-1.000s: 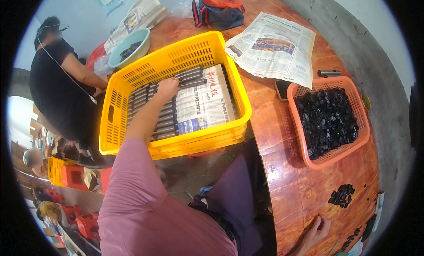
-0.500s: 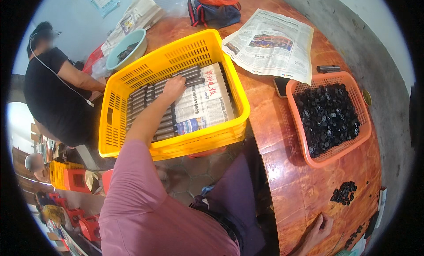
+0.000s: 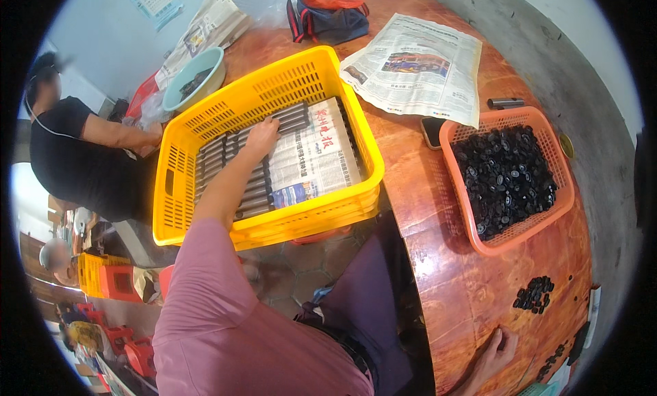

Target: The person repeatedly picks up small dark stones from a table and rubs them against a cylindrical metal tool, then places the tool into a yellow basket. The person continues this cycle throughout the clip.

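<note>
Tubes (image 3: 254, 194) lie in rows inside the crate (image 3: 315, 210), with a newspaper (image 3: 316, 153) on their right. Right of the crate, a basket (image 3: 489, 247) full of parts (image 3: 506, 180) sits on the table (image 3: 452, 286). A bag (image 3: 328, 20) sits behind the crate.

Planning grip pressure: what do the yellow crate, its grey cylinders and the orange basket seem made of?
Yellow crate: likely moulded plastic, satin, slotted walls. Grey cylinders: perhaps metal, semi-gloss, streaked highlights; plastic possible. Orange basket: likely plastic, satin, perforated sides.
</note>
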Demonstrator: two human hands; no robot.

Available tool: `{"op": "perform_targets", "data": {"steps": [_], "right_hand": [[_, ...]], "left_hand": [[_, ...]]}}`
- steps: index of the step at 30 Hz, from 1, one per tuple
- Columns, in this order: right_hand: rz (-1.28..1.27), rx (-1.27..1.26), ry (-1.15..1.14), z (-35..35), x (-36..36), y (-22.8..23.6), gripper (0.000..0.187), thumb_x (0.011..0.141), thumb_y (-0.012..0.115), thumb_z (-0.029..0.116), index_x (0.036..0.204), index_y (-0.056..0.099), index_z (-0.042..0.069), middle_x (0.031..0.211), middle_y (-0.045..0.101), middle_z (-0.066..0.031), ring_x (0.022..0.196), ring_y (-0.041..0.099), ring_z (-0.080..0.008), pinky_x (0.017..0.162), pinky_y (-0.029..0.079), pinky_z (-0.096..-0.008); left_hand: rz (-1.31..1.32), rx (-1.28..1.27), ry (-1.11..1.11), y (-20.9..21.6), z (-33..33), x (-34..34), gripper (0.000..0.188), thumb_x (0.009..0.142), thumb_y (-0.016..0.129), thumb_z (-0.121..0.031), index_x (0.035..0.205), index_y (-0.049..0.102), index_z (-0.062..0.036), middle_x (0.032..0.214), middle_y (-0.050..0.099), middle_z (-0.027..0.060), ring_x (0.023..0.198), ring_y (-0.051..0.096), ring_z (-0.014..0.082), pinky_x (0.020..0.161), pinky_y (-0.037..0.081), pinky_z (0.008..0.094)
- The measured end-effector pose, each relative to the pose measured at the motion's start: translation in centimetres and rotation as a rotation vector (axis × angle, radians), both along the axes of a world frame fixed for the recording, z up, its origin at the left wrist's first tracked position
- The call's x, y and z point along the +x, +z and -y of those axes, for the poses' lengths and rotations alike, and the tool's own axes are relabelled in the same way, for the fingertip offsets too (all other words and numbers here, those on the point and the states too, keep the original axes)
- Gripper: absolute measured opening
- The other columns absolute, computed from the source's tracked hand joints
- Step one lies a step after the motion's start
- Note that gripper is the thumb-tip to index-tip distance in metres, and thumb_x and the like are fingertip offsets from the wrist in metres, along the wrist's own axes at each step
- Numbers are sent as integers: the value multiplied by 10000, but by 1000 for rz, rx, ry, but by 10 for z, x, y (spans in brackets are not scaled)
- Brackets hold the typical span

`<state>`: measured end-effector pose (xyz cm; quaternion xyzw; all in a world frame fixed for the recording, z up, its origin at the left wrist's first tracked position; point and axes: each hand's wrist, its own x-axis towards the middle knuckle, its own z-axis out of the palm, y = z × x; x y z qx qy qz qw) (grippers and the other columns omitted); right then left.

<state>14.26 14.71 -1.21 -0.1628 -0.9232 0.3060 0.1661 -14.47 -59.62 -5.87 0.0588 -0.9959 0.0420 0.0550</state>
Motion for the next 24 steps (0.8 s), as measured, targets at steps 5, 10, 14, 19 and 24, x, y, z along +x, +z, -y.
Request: {"op": "perform_targets", "data": {"steps": [5,10,14,19,24], "right_hand": [[-18,-35,-7,3,-1,1,165,1030,614,118,1016,655,-41,900,555,-89,830,528,-214,728,445,-362],[-19,-50,-4,5,-2,4,150,1025,614,109,1014,658,-34,893,545,-74,806,514,-193,695,426,-342],[-14,-45,-16,6,-2,4,152,1027,614,112,1010,659,-32,887,539,-67,795,499,-180,684,414,-335],[-11,-45,-18,3,-1,1,178,1043,613,138,1008,658,-31,881,531,-65,778,483,-172,667,401,-338],[-21,-43,8,2,-1,0,196,1051,619,157,1011,659,-31,878,525,-68,773,477,-174,668,399,-344]], "left_hand": [[21,-37,21,2,-4,2,328,867,782,-143,1123,629,-6,1077,655,208,1049,694,396,871,584,482],[15,-42,-12,7,-10,11,424,869,766,-134,1237,581,-37,1181,634,164,1147,659,358,904,580,453],[-38,-130,-72,7,-12,14,431,875,746,-127,1261,570,-51,1235,594,129,1186,629,325,910,577,434],[-71,-156,-186,0,-8,11,415,886,742,-137,1257,573,-57,1217,587,118,1165,628,321,897,571,442],[26,-3,-39,-1,-11,8,331,905,753,-186,1179,621,-54,1150,637,142,1109,657,347,887,568,471]]}}
